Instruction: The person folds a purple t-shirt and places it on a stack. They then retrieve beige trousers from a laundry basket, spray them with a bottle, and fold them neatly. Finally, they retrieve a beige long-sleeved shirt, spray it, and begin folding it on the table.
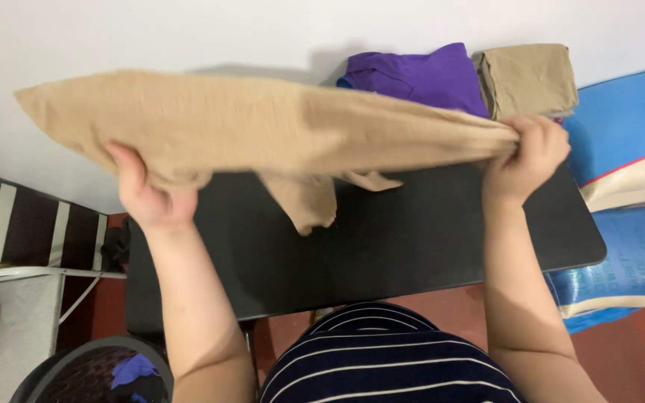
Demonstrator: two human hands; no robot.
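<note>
A tan cloth garment (248, 127) is stretched out in the air above a black table (404, 239). My left hand (147, 198) grips its lower edge at the left. My right hand (528, 153) bunches its other end at the right. A loose flap of the garment hangs down in the middle toward the tabletop. At the table's far edge lie a folded purple garment (419, 75) and a folded tan garment (528, 75), side by side against the white wall.
A large blue sack (628, 194) with white and red trim stands to the right of the table. A dark round basket (106, 369) holding blue cloth sits at lower left. A striped surface (24, 224) and a white frame lie to the left.
</note>
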